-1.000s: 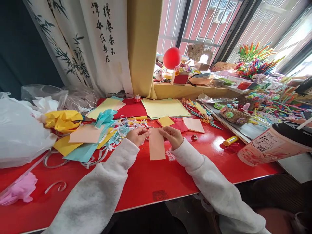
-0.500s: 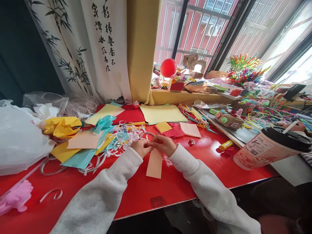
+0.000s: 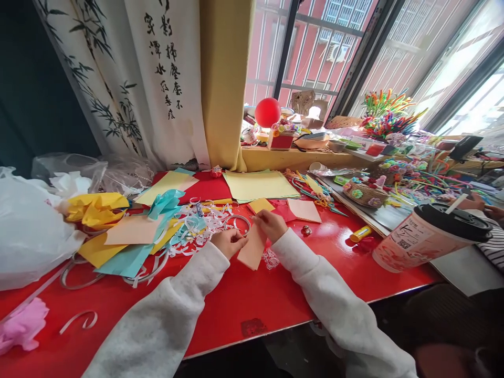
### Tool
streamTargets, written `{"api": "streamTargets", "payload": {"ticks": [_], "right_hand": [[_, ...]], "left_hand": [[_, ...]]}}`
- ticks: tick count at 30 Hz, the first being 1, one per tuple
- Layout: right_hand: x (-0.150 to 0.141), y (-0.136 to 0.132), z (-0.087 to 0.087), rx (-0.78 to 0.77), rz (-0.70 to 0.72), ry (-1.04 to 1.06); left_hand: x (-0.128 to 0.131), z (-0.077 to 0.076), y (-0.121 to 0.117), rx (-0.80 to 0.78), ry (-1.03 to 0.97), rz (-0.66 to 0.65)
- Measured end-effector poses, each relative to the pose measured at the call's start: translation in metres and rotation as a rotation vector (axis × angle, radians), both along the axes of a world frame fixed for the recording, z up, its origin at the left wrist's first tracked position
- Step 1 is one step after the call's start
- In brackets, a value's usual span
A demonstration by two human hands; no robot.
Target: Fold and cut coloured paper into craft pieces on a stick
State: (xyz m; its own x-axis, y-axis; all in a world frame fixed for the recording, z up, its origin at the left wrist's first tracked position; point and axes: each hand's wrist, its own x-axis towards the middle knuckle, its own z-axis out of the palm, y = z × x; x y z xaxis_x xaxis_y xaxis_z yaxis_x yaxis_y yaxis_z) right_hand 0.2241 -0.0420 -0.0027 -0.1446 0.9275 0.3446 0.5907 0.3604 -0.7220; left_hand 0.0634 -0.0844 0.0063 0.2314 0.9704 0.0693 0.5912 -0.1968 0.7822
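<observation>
A peach paper strip (image 3: 253, 251) slants over the red table in front of me. My right hand (image 3: 271, 224) pinches its upper end. Just to the left, my left hand (image 3: 228, 243) is closed in a pinch, thumb and finger at the strip's left edge. The strip's lower end hangs free of both hands. Beyond my fingers lies a tape-like ring (image 3: 237, 217), partly behind the hands. A yellow paper square (image 3: 262, 205) and a pale peach paper square (image 3: 305, 210) rest farther back.
On the left are a white plastic bag (image 3: 35, 231), crumpled yellow paper (image 3: 96, 209), turquoise sheets (image 3: 129, 260) and white paper shreds (image 3: 208, 223). To the right stand a glue stick (image 3: 360, 234) and a lidded cup (image 3: 427, 241). Another person's hand (image 3: 470, 202) shows at far right.
My hands have moved apart from being together at the strip's top. The left has slid down along its left edge, and the strip now tilts. The view has shifted slightly.
</observation>
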Motion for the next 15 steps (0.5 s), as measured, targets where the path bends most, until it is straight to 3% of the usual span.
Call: {"api": "streamTargets", "payload": {"ticks": [3,15], "right_hand": [[0.0058,0.0052,0.0036,0.009,-0.056,0.021],[0.0082,0.0116,0.006,0.028,-0.042,0.055]], "left_hand": [[0.0005,0.0001,-0.0004,0.004,-0.025,-0.015],[-0.0057,0.0087,0.0038,0.001,-0.106,-0.023]]}}
